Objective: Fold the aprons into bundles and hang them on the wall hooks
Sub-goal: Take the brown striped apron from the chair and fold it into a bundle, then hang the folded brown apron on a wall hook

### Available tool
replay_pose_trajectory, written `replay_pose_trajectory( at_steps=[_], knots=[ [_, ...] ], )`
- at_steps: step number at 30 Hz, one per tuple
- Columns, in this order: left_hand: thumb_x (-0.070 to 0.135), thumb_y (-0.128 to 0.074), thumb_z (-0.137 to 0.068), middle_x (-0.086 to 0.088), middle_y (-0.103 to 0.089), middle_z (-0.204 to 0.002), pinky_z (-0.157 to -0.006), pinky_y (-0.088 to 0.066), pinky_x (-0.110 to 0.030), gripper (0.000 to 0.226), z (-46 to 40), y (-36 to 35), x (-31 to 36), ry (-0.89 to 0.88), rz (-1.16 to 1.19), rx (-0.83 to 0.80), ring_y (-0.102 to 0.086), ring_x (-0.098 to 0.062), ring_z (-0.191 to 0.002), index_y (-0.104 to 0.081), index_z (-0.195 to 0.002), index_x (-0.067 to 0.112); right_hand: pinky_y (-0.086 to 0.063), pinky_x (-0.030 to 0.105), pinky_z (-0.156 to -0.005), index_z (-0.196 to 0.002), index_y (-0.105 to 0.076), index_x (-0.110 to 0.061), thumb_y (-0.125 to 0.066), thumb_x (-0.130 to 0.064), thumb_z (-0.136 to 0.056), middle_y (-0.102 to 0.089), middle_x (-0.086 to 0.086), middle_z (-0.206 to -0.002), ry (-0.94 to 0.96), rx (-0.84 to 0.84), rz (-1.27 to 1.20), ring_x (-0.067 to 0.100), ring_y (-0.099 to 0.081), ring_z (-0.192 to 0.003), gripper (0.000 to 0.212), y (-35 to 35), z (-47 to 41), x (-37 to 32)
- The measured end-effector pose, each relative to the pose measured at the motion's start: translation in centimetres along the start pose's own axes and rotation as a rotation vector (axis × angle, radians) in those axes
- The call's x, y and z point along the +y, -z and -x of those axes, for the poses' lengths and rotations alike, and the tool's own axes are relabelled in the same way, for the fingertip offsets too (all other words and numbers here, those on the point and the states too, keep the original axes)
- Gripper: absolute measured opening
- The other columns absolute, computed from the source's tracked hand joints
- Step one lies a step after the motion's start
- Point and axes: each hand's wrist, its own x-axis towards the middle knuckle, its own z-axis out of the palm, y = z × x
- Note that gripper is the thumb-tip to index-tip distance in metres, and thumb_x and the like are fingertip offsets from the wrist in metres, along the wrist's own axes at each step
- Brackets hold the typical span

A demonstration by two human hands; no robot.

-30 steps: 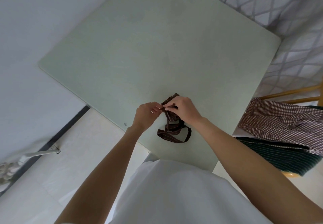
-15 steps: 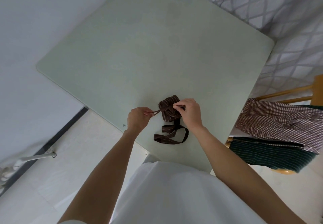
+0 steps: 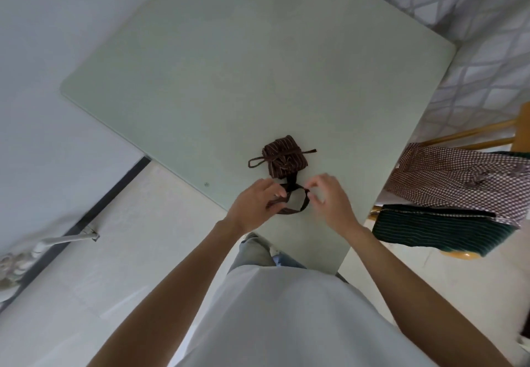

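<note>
A pale green table (image 3: 200, 80) carries a brown striped bundle (image 3: 285, 160) near its near edge, tied crosswise by a cord running left to right, its loop (image 3: 295, 201) trailing toward the person. The left hand (image 3: 255, 204) grips the loop's left side with curled fingers; the right hand (image 3: 329, 197) pinches its right side. Beside the table, two aprons (image 3: 447, 194) drape a chair (image 3: 470, 134).

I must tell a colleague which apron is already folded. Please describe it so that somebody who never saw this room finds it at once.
Start at the pale green table. Near its front edge, just beyond the person's two hands, lies the brown striped bundle, a small square packet tied around with its own strap. The other two aprons, the checked apron and the dark green striped apron, hang unfolded on the wooden chair beside the table.
</note>
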Motion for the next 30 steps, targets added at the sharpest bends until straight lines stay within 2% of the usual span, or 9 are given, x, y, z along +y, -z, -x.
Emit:
replay_pose_trajectory(
  at_steps=[4,8,10,12,14,16,20,24,30],
  knots=[
    [0.032,-0.058,-0.089,0.001,-0.041,-0.139,-0.099,-0.036,-0.034,0.051,1.5,-2.4,0.6,0.138,-0.343,-0.353,-0.038,-0.020,-0.124,-0.042,-0.137,0.025,-0.043,0.036,-0.091,-0.105,-0.066,-0.011,-0.065,0.003,-0.068,-0.064,0.006,-0.103,0.237,-0.127,0.378,0.027,-0.056,-0.100,0.040,-2.3,3.1,1.8],
    [0.038,-0.056,-0.090,0.003,-0.038,-0.138,-0.099,-0.031,-0.039,0.053,2.8,-3.1,1.3,0.262,-0.481,-0.273,-0.041,-0.023,-0.120,-0.037,-0.139,0.029,-0.042,0.035,-0.079,-0.090,-0.067,-0.011,-0.068,-0.011,-0.071,-0.065,0.002,-0.082,0.249,-0.071,0.400,0.025,-0.054,-0.083,0.019,-0.7,3.1,1.8],
    [0.041,-0.056,-0.089,0.003,-0.042,-0.133,-0.099,-0.031,-0.038,0.042,3.4,-3.0,1.7,0.261,-0.475,-0.257,-0.042,-0.021,-0.119,-0.049,-0.129,0.030,-0.037,0.030,-0.078,-0.088,-0.064,-0.014,-0.052,-0.028,-0.078,-0.062,-0.002,-0.081,0.221,-0.092,0.272,0.020,-0.049,-0.087,0.021,1.1,3.0,0.5],
    [0.042,-0.061,-0.086,0.004,-0.045,-0.129,-0.098,-0.035,-0.036,0.030,3.8,-2.7,2.0,0.255,-0.376,-0.184,-0.043,-0.018,-0.117,-0.061,-0.113,0.029,-0.030,0.022,-0.075,-0.083,-0.057,-0.021,-0.041,-0.037,-0.078,-0.054,-0.007,-0.080,0.133,-0.139,0.004,0.013,-0.043,-0.087,0.023,3.4,2.6,-1.6],
    [0.037,-0.069,-0.081,0.003,-0.048,-0.127,-0.095,-0.040,-0.035,0.022,4.3,-2.3,2.6,0.258,-0.213,0.001,-0.046,-0.016,-0.114,-0.067,-0.099,0.025,-0.032,0.015,-0.071,-0.077,-0.048,-0.031,-0.046,-0.033,-0.079,-0.050,-0.010,-0.079,0.075,-0.175,-0.209,0.010,-0.045,-0.082,0.003,5.8,2.3,-3.4],
    [0.031,-0.076,-0.077,0.002,-0.052,-0.124,-0.095,-0.039,-0.029,0.022,4.3,-1.2,3.5,0.310,-0.003,0.181,-0.049,-0.014,-0.112,-0.069,-0.094,0.019,-0.041,0.020,-0.072,-0.080,-0.050,-0.033,-0.056,-0.023,-0.082,-0.057,-0.010,-0.080,0.078,-0.169,-0.344,0.012,-0.054,-0.081,0.011,7.7,1.9,-4.7],
    [0.021,-0.077,-0.076,0.005,-0.054,-0.114,-0.089,-0.043,-0.021,0.035,3.1,2.9,6.5,0.392,0.227,0.428,-0.054,-0.009,-0.102,-0.064,-0.108,0.014,-0.044,0.026,-0.071,-0.101,-0.054,-0.016,-0.065,-0.003,-0.081,-0.059,-0.009,-0.073,0.203,-0.174,-0.394,0.012,-0.055,-0.068,0.026,10.6,-0.2,-7.5],
    [0.007,-0.071,-0.079,0.001,-0.055,-0.105,-0.089,-0.049,-0.031,0.029,1.5,8.1,8.7,0.324,0.215,0.568,-0.056,-0.014,-0.097,-0.058,-0.105,0.008,-0.042,0.028,-0.064,-0.105,-0.054,-0.019,-0.061,-0.006,-0.086,-0.061,0.017,-0.075,0.336,-0.152,-0.407,0.018,-0.051,-0.063,0.023,12.8,-2.3,-12.0],
    [0.003,-0.062,-0.084,0.008,-0.061,-0.084,-0.087,-0.050,-0.028,0.025,0.3,15.8,11.2,0.180,0.247,0.670,-0.063,-0.009,-0.083,-0.046,-0.087,0.023,-0.047,0.041,-0.064,-0.108,-0.051,-0.020,-0.062,-0.009,-0.085,-0.055,0.007,-0.066,0.393,-0.069,-0.532,0.019,-0.049,-0.058,0.028,15.6,-5.0,-19.9]
  ],
)
